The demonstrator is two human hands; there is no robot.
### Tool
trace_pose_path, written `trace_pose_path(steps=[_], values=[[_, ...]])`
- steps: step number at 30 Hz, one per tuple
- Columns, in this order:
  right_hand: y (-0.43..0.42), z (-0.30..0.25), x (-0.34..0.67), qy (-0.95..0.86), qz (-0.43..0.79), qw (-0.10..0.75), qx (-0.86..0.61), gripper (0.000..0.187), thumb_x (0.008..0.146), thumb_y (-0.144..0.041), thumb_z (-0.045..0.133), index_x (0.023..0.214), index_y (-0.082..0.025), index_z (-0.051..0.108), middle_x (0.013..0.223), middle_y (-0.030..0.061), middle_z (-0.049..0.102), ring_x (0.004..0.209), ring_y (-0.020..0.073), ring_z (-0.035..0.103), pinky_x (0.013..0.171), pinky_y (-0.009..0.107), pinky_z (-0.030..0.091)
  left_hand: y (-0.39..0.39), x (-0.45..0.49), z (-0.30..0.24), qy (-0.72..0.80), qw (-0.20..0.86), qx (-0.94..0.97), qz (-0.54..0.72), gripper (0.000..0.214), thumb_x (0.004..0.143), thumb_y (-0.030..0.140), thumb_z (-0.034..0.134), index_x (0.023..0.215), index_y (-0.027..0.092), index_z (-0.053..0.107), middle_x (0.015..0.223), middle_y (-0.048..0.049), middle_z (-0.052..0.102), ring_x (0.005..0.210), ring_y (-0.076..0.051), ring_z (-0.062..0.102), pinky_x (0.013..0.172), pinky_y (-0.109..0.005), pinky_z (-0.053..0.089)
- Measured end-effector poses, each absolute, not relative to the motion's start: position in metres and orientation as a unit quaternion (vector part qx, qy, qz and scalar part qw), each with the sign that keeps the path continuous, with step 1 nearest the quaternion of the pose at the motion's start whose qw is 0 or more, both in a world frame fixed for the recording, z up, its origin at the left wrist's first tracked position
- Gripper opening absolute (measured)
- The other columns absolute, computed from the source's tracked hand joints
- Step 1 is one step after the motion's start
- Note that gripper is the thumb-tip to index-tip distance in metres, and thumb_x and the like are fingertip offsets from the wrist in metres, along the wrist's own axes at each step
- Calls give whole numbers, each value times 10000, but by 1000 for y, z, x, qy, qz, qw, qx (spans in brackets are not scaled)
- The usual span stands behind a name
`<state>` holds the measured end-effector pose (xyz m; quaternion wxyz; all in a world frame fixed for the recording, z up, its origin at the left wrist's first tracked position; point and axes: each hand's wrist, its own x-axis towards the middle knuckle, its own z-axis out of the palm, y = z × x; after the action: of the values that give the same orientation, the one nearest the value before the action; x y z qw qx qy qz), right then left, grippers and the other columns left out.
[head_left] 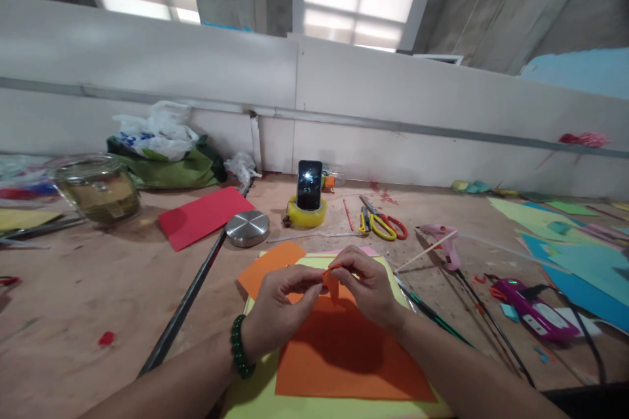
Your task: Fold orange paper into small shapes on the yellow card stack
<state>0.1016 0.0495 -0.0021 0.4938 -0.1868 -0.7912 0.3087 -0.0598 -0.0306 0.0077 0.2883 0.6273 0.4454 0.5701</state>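
Observation:
Between my two hands is a small folded piece of orange paper (333,288), raised above the work surface. My left hand (287,298), with a green bead bracelet at the wrist, pinches its left edge. My right hand (366,281) closes its thumb and fingers on its upper right part, hiding some of it. Underneath lies a large orange sheet (348,360), resting on yellow-green sheets (255,386). Another orange sheet (275,265) sticks out past my left hand.
Ahead stand a phone (309,184) on a yellow tape roll (308,213) and a round metal lid (247,228). Scissors (383,226), a pink glue gun (445,245) and a purple corded tool (535,314) lie right. A glass jar (98,190) and red card (204,216) are left.

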Motion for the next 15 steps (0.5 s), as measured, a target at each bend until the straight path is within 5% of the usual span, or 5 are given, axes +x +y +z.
trace_pose_path(steps=[15], values=[[48, -3, 101, -814, 272, 491, -149, 95, 889, -220, 608, 824, -209, 676, 717, 16, 632, 650, 132, 581, 554, 235, 481, -29, -61, 5, 469, 234, 645, 556, 129, 802, 234, 627, 802, 199, 751, 707, -31, 754, 636, -158, 694, 600, -227, 559]])
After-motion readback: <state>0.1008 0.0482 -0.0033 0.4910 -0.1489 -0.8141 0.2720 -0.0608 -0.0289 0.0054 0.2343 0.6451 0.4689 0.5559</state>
